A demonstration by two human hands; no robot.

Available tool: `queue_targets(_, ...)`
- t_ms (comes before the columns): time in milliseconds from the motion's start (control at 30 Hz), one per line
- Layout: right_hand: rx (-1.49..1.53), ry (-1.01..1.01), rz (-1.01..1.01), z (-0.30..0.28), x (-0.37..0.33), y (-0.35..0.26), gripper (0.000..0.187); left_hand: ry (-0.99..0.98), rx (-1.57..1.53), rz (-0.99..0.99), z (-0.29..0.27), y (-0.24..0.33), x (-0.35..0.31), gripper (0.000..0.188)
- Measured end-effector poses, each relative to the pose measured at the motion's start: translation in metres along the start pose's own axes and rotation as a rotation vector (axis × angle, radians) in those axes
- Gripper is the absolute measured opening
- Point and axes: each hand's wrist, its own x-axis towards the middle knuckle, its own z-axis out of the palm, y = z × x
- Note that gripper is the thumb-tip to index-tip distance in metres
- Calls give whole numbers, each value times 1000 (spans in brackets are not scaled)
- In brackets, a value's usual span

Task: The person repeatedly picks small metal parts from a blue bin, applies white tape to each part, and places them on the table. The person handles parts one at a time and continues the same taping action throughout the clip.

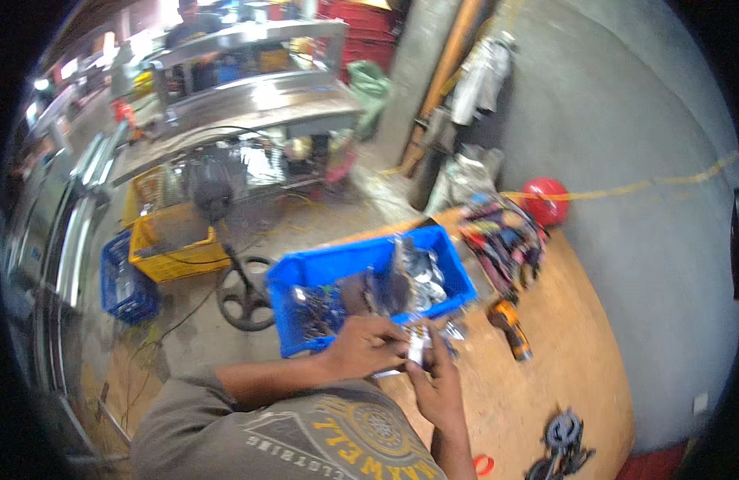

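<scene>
Close to my body, just in front of the blue bin [361,260], both my hands meet around a small silvery-white metal piece [417,346]. My left hand [368,342] has its fingers closed at the piece's left side. My right hand [438,384] pinches it from the right, thumb against its lower part. The piece's exact kind is too small and blurred to make out. Inside the bin, small dark screws or similar hardware [317,310] lie on the left, and shiny metal parts [427,280] fill the right side beyond a grey divider.
An orange and black power drill [511,330] lies on the wooden table [577,352], right of the bin. Behind it sits a bundle of patterned cloth [505,240] beside a red round object [545,202]. A black tool-like object [561,444] rests nearer. Yellow [177,248] and blue crates [129,280] stand on the floor at left.
</scene>
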Motion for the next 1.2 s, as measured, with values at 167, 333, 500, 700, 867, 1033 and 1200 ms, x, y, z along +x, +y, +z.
queue_targets(167, 128, 9, 110, -8, -7, -8, 68, -14, 39, 72, 9, 4, 7, 15)
queue_targets(333, 281, 19, 149, -11, -10, -12, 67, -26, 95, 175, 11, 1, 15, 14)
queue_targets(500, 533, 0, 174, -20, -16, -10, 67, -80, 241, 271, 15, -11, 20, 15)
queue_targets(700, 332, 178, 99, -24, -7, 9, 69, -367, 346, 187, 11, -12, 14, 33)
queue_targets(867, 124, 47, 113, -31, 31, 17, 50, -154, 253, 238, 7, 0, -1, 19)
queue_targets(1033, 2, -54, 64, -16, 70, 20, 43, -40, 129, 160, -20, 2, -15, 19)
queue_targets(1200, -11, -140, -8, 9, 86, 22, 53, 26, 70, 127, -32, -7, -29, 19)
